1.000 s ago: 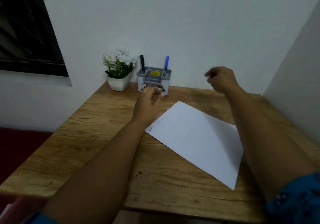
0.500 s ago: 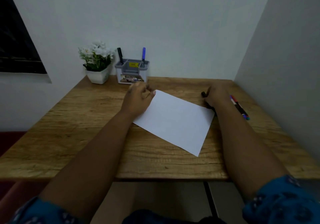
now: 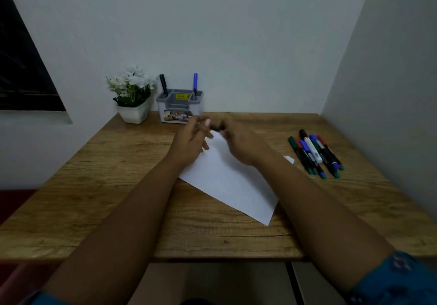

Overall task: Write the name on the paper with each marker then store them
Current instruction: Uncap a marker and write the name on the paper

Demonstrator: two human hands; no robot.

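Paper (image 3: 227, 181): white sheet lying skewed on the desk (image 3: 99, 186), nearest you; use it as the landmark.
Left hand (image 3: 189, 142): above the paper's far corner, fingers pinching one end of the black marker (image 3: 215, 127).
Right hand (image 3: 238, 141): beside the left, curled round the marker's other end; you likely hold it so to pull the cap.
Loose markers (image 3: 314, 154): right of the paper, side by side, awaiting use.
Holder (image 3: 179, 105): beyond the paper, with a black pen (image 3: 163, 85) and a blue pen (image 3: 195, 83) stored upright.

Head-worn view, forward-down over desk (image 3: 99, 200)
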